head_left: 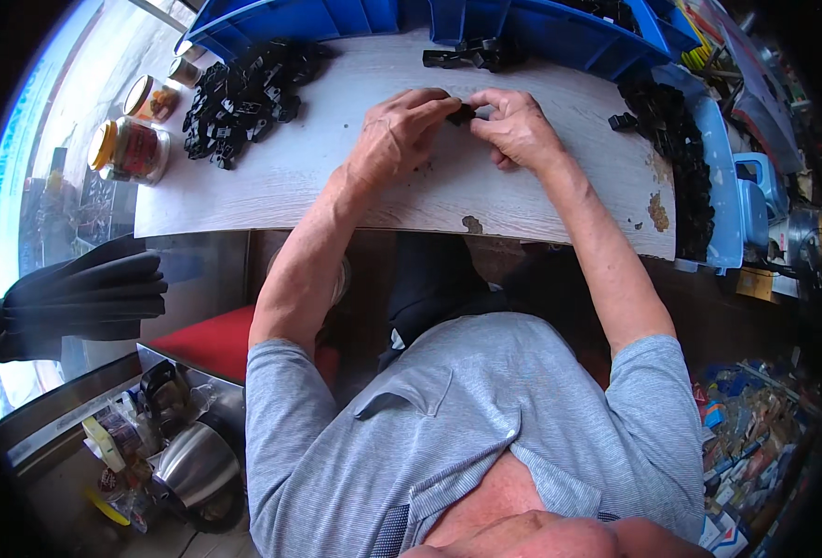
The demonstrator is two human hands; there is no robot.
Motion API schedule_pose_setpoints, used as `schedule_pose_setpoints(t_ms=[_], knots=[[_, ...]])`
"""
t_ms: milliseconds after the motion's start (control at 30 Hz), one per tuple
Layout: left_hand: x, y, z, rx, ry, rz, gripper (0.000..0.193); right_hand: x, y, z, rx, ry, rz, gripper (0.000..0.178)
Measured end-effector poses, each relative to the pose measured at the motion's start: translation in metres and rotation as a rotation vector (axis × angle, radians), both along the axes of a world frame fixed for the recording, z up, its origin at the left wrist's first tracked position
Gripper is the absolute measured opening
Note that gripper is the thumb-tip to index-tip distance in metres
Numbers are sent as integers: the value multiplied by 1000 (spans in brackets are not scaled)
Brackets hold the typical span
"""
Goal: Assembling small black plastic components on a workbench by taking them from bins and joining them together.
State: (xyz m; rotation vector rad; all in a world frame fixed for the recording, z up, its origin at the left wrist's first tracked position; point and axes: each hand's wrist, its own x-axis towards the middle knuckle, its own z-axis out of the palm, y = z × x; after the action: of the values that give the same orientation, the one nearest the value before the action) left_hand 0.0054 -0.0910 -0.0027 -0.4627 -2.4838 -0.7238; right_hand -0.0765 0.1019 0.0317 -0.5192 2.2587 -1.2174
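Both my hands meet over the far middle of a pale wood-grain table (290, 200). Between their fingertips is a small black plastic part (463, 114), mostly covered by the fingers. My left hand (400, 130) pinches it from the left, thumb and forefinger together. From the right, my right hand (515, 128) grips the same part with its fingers curled. Just beyond the hands lie a few black plastic pieces (467, 56). A large heap of similar black pieces (243, 98) spreads over the table's far left.
Blue bins (299, 19) line the back edge. On the right, a light-blue tray (716, 167) holds more black parts (676, 139). Jars with lids (132, 151) stand at the left edge. A steel kettle (199, 465) sits low at the left, and a littered pile (755, 437) lies lower right.
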Motion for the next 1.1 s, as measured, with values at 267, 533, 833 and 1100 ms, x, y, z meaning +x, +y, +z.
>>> schedule_pose_setpoints(t_ms=[267,533,833,1100], knots=[[-3,4,2,28,-24,-51,39,1,1,3,-22,-60,-15,41],[6,5,0,-110,-23,-8,39,-3,0,-6,-65,-100,23,35],[2,15,-1,40,-76,86,41,0,4,0,-85,-66,-18,32],[-66,-10,-9,-200,10,305,29,-13,24,-5,-119,-163,-199,43]])
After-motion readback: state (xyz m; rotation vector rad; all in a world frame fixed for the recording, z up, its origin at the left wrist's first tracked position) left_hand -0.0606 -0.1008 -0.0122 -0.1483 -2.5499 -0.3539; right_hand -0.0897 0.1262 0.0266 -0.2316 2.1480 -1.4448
